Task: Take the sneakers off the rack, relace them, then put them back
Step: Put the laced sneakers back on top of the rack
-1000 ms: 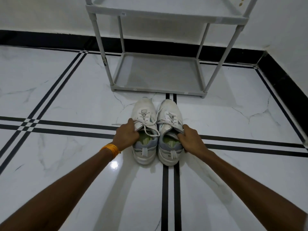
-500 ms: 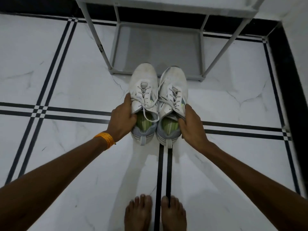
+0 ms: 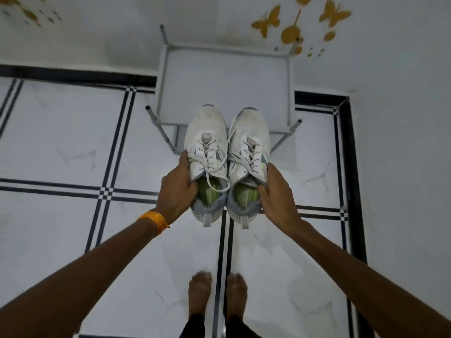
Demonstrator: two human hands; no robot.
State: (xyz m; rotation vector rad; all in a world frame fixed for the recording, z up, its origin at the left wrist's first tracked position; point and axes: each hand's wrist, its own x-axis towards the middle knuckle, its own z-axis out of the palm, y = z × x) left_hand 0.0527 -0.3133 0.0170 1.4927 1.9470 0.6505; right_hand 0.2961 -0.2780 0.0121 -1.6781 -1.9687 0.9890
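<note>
Two white laced sneakers with green insoles are held side by side in the air, toes pointing away from me. My left hand [image 3: 176,189] grips the left sneaker [image 3: 204,132] at its collar, thumb on the outer side. My right hand [image 3: 277,193] holds the right sneaker [image 3: 251,128] the same way. The toes overlap the front edge of the grey shoe rack [image 3: 227,79], which stands against the wall and is seen from above. Its top shelf carries nothing.
My bare feet [image 3: 217,293] stand on the white marble floor [image 3: 61,142] crossed by black lines. A white wall with yellow butterfly stickers [image 3: 292,25] rises behind the rack. A black skirting strip [image 3: 351,167] runs along the right wall.
I have stood up, lifting both sneakers off the floor to chest height in front of the rack. The view now looks down on the rack top and my feet.
</note>
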